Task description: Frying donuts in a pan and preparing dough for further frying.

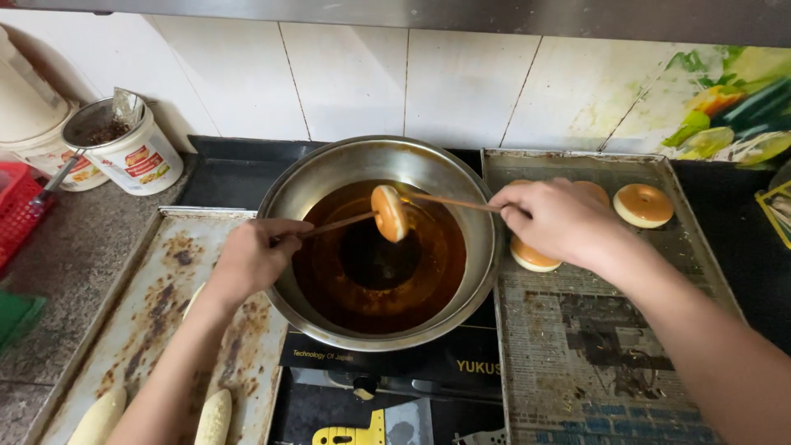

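Grey counter [78,247], two trays, stove

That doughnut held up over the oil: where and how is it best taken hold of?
Probably by its hole. The doughnut hangs on edge above the oil in the metal pan, with the right hand's stick reaching it from the right and the left hand's stick from the left. Coming in level from either side through the ring should spare the soft crust a squeeze.
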